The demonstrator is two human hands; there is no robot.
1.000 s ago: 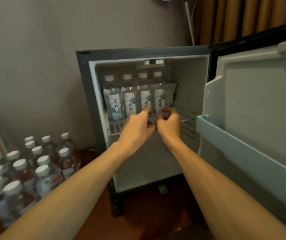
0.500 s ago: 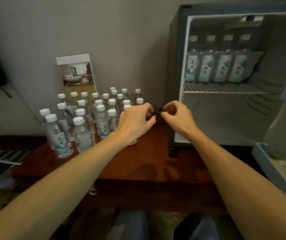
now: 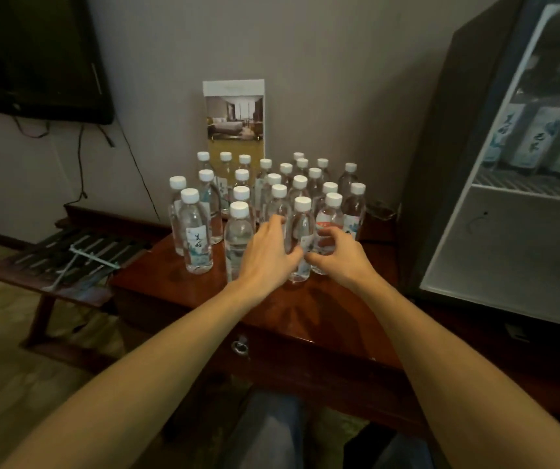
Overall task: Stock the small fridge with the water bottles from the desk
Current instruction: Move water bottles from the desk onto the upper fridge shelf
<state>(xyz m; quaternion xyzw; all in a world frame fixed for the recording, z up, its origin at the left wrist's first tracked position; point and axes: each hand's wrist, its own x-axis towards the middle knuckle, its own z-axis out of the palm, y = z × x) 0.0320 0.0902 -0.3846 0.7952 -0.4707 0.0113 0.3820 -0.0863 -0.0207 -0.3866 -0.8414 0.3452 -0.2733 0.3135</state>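
- Stocking looks barely begun: the small fridge stands open at your right, dark matte casing and pale smooth lining. Only one row of fridge bottles shows, blurred, on its white wire shelf. The space under the shelf looks bare, and the rest of the inside is out of frame.
- Desk: red-brown wood w/ a glossy varnish that throws back reflections, flat top, sitting just left of the fridge.
- Water bottles: 20-odd stand upright in a tight cluster at the back of the desk, so most of the job is left, I'd judge. They're clear thin plastic, slim and round, and most have pale printed labels.
- Your left hand and right hand are close together, thumbs nearly meeting, at the cluster's front edge. Fingers are loosely curved, and neither hand is clamped on anything as far as it shows.
- Front bottle stands between the two hands, probably your next pick.
- Red-label bottle is just beyond your right fingers.
- Caps: white, ribbed-looking, all on.
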